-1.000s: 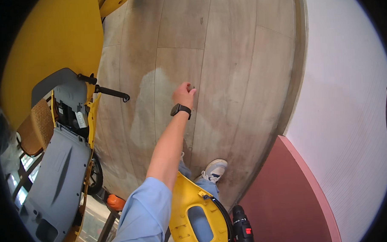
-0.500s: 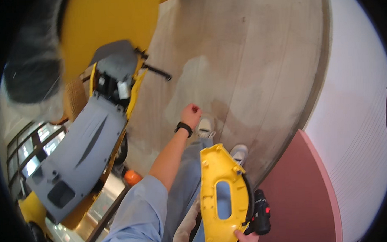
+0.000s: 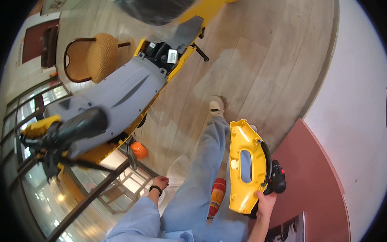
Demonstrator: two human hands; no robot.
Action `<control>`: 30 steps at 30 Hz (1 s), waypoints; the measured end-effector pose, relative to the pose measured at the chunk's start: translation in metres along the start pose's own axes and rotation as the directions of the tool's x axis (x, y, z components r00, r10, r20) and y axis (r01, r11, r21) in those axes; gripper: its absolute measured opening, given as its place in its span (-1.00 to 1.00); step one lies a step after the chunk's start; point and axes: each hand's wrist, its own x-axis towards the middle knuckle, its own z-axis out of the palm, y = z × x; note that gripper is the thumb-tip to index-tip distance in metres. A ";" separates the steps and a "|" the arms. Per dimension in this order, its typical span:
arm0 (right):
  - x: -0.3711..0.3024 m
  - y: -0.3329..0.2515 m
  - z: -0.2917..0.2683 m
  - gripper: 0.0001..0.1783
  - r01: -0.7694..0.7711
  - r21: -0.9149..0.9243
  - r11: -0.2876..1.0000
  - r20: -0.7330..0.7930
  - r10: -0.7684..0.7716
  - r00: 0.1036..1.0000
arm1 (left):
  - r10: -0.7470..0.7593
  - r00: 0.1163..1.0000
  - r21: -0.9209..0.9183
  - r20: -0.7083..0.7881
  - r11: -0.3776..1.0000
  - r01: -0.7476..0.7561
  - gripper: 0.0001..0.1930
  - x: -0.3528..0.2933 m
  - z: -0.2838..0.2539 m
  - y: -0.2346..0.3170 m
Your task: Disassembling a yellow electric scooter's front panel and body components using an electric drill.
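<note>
My right hand point(image 3: 266, 202) grips the lower end of a yellow plastic scooter panel point(image 3: 242, 196), which has an oblong cutout and a dark curved strip along its right edge. A black cordless drill point(image 3: 279, 183) with red marks sticks out behind the panel, beside that hand; its handle is mostly hidden. At my left side, my left hand point(image 3: 161, 182) hangs with its fingers curled in, and whatever lies in them is hidden. To the left stands a yellow and grey scooter point(image 3: 128, 91), with an uncovered bay point(image 3: 159, 54) below its seat showing dark parts and a white label.
An orange helmet-like object point(image 3: 139, 150) lies near the scooter's wheel. A red cylinder point(image 3: 217, 195) stands by my legs. Beyond the scooter is a wicker chair point(image 3: 102, 58). A pink panel point(image 3: 308, 164) and white wall point(image 3: 364, 115) border the right; window frames point(image 3: 94, 195) line the left.
My left hand has dropped back toward my side. The yellow panel and drill sit farther up and right in view. The scooter has shifted rightward in view, and its handlebar now shows.
</note>
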 end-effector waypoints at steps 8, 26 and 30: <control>-0.029 -0.010 0.013 -0.27 0.154 -0.025 0.988 0.029 -0.153 0.988 | 0.173 0.966 -0.337 -0.194 0.913 -0.231 -0.81 -0.037 -0.031 -0.031; -0.187 -0.042 0.129 -0.50 0.264 -0.560 0.786 0.276 -0.123 0.953 | 0.177 0.949 -0.679 -0.263 0.664 -0.312 -0.79 -0.042 -0.053 -0.120; -0.279 -0.012 0.226 -0.52 0.253 -0.652 0.715 0.353 -0.009 0.935 | 0.104 0.968 -0.782 -0.227 0.573 -0.245 -0.81 -0.024 -0.092 -0.157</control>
